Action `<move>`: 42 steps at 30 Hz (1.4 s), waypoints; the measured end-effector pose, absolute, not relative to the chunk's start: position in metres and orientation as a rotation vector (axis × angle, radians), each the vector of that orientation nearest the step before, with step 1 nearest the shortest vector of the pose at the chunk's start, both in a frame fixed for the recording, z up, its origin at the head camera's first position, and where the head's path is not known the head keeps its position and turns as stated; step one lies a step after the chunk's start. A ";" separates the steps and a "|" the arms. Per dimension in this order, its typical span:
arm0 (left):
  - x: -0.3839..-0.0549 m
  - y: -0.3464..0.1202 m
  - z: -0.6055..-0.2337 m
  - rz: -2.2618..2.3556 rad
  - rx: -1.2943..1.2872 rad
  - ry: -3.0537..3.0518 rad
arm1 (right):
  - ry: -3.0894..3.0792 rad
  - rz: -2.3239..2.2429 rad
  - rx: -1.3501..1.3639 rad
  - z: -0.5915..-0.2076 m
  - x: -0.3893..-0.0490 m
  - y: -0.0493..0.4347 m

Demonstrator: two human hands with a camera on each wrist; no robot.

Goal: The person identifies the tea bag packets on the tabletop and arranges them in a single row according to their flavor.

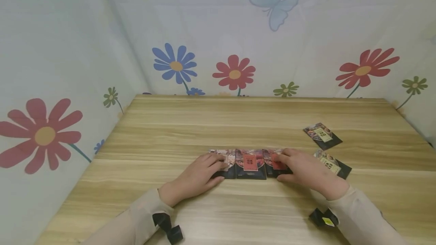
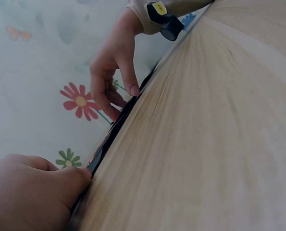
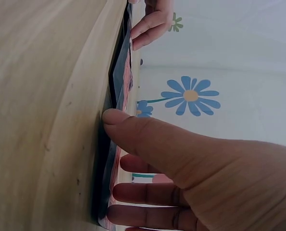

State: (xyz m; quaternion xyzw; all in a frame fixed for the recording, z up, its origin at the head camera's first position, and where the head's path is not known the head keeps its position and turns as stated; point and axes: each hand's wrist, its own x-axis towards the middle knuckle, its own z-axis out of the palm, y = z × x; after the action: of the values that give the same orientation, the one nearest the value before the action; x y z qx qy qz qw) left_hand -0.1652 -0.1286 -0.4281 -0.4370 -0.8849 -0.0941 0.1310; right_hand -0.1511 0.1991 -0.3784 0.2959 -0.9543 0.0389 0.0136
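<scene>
Three flat dark packets with food pictures lie side by side in a row on the wooden table. My left hand (image 1: 195, 175) rests on the left packet (image 1: 232, 165), fingers over its top and thumb at its near edge. The middle packet (image 1: 251, 162), with a red label, lies between my hands untouched. On the right packet (image 1: 268, 158), also red-labelled, the fingers of my right hand (image 1: 308, 169) touch the face while the thumb sits by the near edge. In the right wrist view these fingers (image 3: 147, 193) look nearly straight. My right hand covers part of that packet.
Two packets with yellow labels lie apart on the right, a farther packet (image 1: 323, 136) and a nearer packet (image 1: 342, 167) partly behind my right hand. The wooden table (image 1: 190, 124) meets a flower-printed cloth (image 1: 204, 22) at its back and sides.
</scene>
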 end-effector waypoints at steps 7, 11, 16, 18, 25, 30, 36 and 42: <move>-0.167 -0.128 -0.430 -0.276 -1.273 -2.566 | -2.969 0.131 0.934 -0.378 -0.151 0.200; -0.167 -0.128 -0.430 -0.281 -1.271 -2.565 | -2.974 0.151 0.927 -0.378 -0.150 0.200; -0.167 -0.128 -0.429 -0.289 -1.276 -2.551 | -2.968 0.191 0.922 -0.376 -0.151 0.201; -0.167 -0.128 -0.429 -0.285 -1.278 -2.546 | -2.957 0.197 0.923 -0.374 -0.151 0.202; -0.167 -0.128 -0.431 -0.285 -1.281 -2.536 | -2.910 0.187 0.892 -0.370 -0.150 0.214; -0.167 -0.129 -0.432 -0.303 -1.271 -2.549 | -2.933 0.237 0.896 -0.368 -0.150 0.223; -0.166 -0.130 -0.432 -0.321 -1.270 -2.550 | -2.940 0.297 0.876 -0.369 -0.150 0.237; -0.168 -0.129 -0.433 -0.322 -1.288 -2.519 | -2.902 0.264 0.842 -0.371 -0.149 0.252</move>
State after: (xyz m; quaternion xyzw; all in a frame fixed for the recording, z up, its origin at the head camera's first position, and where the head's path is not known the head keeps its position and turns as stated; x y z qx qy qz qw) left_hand -0.1684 -0.1287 -0.4329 -0.4474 -0.8751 -0.1119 0.1468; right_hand -0.1489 0.2517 -0.3712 0.2771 -0.9554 0.0870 0.0541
